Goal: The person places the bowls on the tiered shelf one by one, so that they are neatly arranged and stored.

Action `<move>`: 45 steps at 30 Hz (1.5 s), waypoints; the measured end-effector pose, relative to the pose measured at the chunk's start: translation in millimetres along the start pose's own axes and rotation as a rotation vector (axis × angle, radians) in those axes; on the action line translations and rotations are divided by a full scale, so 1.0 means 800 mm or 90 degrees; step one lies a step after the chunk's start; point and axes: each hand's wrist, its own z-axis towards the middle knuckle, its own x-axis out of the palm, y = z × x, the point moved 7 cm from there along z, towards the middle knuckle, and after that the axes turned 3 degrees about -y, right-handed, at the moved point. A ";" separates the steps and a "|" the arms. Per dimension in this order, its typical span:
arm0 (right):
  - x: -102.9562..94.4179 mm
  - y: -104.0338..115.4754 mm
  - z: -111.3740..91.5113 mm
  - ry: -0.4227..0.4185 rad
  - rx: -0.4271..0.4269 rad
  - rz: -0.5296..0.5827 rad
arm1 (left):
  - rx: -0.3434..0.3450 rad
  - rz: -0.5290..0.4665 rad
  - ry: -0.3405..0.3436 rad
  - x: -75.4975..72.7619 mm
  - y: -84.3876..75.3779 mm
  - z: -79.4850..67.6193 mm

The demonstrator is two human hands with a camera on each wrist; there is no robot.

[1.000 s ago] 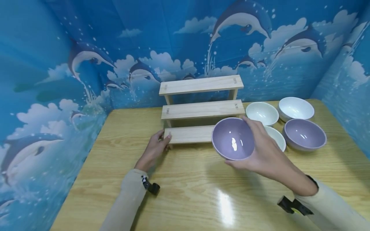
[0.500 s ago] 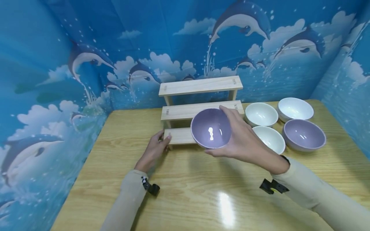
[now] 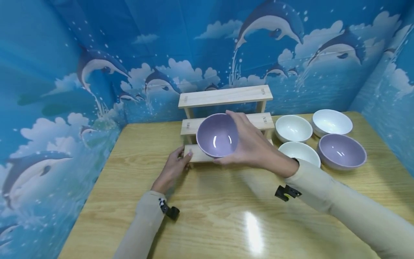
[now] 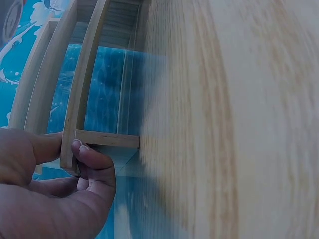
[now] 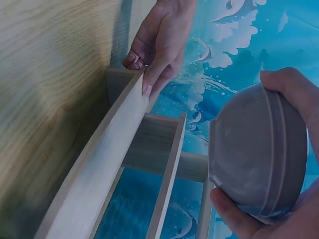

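A wooden three-tier shelf (image 3: 226, 96) stands at the back of the table. My left hand (image 3: 173, 167) pinches the left end of its lowest board (image 3: 199, 154), thumb on top; the left wrist view shows the thumb and fingers (image 4: 94, 164) round that board's end. In my right hand (image 3: 250, 144) is a purple bowl (image 3: 216, 136), gripped by its side between thumb and fingers. The bowl is tilted, its inside facing the head camera, and overlaps the middle and lowest boards there. From the right wrist, the bowl's outside (image 5: 249, 149) shows, close to the shelf.
Right of the shelf stand a second purple bowl (image 3: 341, 151), a white bowl (image 3: 332, 123) and two pale greenish-white bowls, one at the back (image 3: 293, 128) and one in front (image 3: 300, 153), partly behind the right forearm. A dolphin-print cloth (image 3: 194, 43) hangs behind the table (image 3: 207, 216).
My right hand has carried the purple bowl left and slightly up, from the shelf's right end to in front of its left half. The left hand has stayed on the lowest board.
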 end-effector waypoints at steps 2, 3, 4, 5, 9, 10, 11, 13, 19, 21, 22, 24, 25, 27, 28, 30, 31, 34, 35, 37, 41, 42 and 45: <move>0.004 0.003 0.006 -0.001 -0.011 0.004 | 0.003 -0.006 0.001 0.000 0.001 -0.001; 0.006 0.004 0.009 -0.002 -0.015 0.003 | 0.004 -0.008 0.001 0.000 0.002 -0.001; 0.008 0.004 0.012 -0.001 -0.018 0.006 | 0.006 -0.010 0.002 0.000 0.002 -0.002; 0.010 0.005 0.016 -0.001 -0.021 0.009 | 0.006 -0.010 0.003 0.000 0.003 -0.002; 0.016 0.007 0.029 -0.004 -0.027 0.017 | 0.013 -0.012 0.005 0.000 0.005 -0.002; 0.017 0.007 0.033 -0.005 -0.027 0.022 | 0.014 -0.011 0.005 0.000 0.005 -0.002; 0.018 0.007 0.036 -0.005 -0.029 0.024 | 0.015 -0.010 0.006 0.000 0.005 -0.001; 0.020 0.008 0.045 -0.006 -0.032 0.026 | 0.017 -0.010 0.007 -0.001 0.005 -0.001; 0.023 0.009 0.071 -0.022 -0.027 0.016 | 0.023 -0.006 0.011 -0.002 0.004 -0.002; 0.024 0.009 0.079 -0.026 -0.022 0.016 | 0.025 -0.006 0.011 -0.002 0.004 -0.002; 0.024 0.009 0.083 -0.028 -0.019 0.015 | 0.024 -0.008 0.011 -0.002 0.004 -0.002; 0.025 0.008 0.090 -0.032 -0.015 0.017 | 0.024 -0.010 0.011 -0.001 0.003 -0.002; 0.026 0.008 0.093 -0.034 -0.012 0.014 | 0.022 -0.010 0.011 -0.001 0.003 -0.003; 0.026 0.007 0.100 -0.039 -0.007 0.012 | 0.019 -0.006 0.011 -0.001 0.003 -0.003; 0.026 0.007 0.103 -0.041 -0.006 0.012 | 0.018 -0.002 0.012 -0.001 0.002 -0.002; 0.026 0.006 0.108 -0.048 -0.006 0.013 | 0.014 0.007 0.012 -0.001 0.002 -0.002; 0.026 0.006 0.111 -0.051 -0.008 0.013 | 0.010 0.009 0.010 -0.001 0.001 -0.002; 0.026 0.006 0.118 -0.062 -0.014 0.019 | 0.000 0.014 0.010 0.000 0.001 -0.001; 0.026 0.006 0.121 -0.065 -0.014 0.021 | -0.003 0.013 0.008 0.000 0.001 0.000; 0.026 0.005 0.126 -0.070 -0.015 0.028 | -0.008 0.012 0.007 0.000 0.001 -0.001; 0.026 0.003 0.134 -0.077 -0.009 0.038 | -0.005 0.016 0.009 0.000 0.000 -0.002; 0.025 0.003 0.137 -0.080 -0.007 0.042 | -0.004 0.017 0.010 0.000 0.000 -0.002; 0.025 0.000 0.142 -0.087 0.006 0.055 | 0.000 0.021 0.016 0.000 0.000 -0.002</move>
